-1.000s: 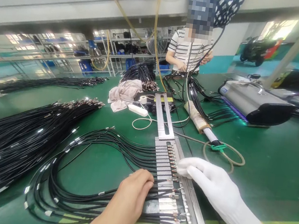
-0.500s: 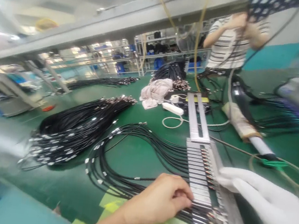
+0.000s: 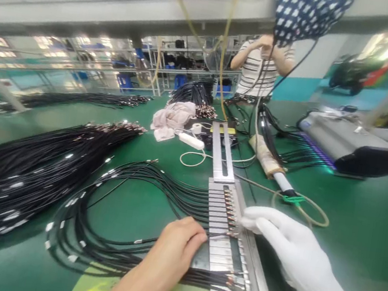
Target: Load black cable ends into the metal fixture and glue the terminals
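Observation:
My bare left hand point(image 3: 180, 242) is closed in a pinch on a black cable point(image 3: 146, 242) beside a slotted metal fixture point(image 3: 220, 250). That cable's end lies across the fixture, just below a row of black cables seated in the slots with their metal tips point(image 3: 230, 208) in a line. Several loose cable ends point(image 3: 211, 277) lie across the lower slots. My right hand point(image 3: 291, 248), in a white glove, has its fingertips together at the metal rail point(image 3: 244, 246), close to the tips. What those fingers hold, if anything, is hidden.
A big bundle of black cables point(image 3: 43, 163) lies on the left of the green table. Behind are a cloth point(image 3: 172, 117), a white power strip point(image 3: 191, 140) and a wrapped tool point(image 3: 267, 158). A grey machine point(image 3: 353, 144) stands right. A co-worker point(image 3: 260, 68) stands behind.
My left hand has moved up the fixture from the lower loose ends, with a cable now reaching toward the rail. My right hand stays by the tips. The view has turned right.

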The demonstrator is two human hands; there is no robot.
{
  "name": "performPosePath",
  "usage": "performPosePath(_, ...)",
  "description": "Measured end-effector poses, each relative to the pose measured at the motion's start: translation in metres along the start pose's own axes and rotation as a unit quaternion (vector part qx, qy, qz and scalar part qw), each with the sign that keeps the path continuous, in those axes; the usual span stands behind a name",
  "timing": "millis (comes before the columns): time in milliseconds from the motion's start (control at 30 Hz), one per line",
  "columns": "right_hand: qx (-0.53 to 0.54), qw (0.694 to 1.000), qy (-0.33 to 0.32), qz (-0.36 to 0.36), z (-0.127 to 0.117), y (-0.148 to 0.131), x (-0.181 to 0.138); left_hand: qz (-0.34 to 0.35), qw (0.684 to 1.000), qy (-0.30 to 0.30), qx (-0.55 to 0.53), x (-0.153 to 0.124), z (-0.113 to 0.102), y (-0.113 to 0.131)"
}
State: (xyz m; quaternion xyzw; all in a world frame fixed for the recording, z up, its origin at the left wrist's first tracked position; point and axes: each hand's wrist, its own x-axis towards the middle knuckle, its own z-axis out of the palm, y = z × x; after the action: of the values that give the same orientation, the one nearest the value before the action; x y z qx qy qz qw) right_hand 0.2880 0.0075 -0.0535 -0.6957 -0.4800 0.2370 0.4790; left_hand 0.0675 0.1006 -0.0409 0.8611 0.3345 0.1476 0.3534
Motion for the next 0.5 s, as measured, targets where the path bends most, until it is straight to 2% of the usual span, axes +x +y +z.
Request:
performPosePath(133, 0.021, 0.998, -0.036, 0.037, -0.003, 0.004, -0.003, -0.004, 1.000, -0.023, 0.020, 0.002, 0.008, -0.009)
performPosePath(333, -0.013, 0.998, -0.017, 0.058, -0.002, -0.003, -0.005, -0.001, 0.998, -0.025, 0.055, 0.005, 0.011, -0.012)
performPosePath(500, -0.039, 0.999, -0.007, 0.037, -0.002, -0.005, -0.004, 0.035, 0.995, -0.051, 0.083, 0.005, 0.015, -0.016)
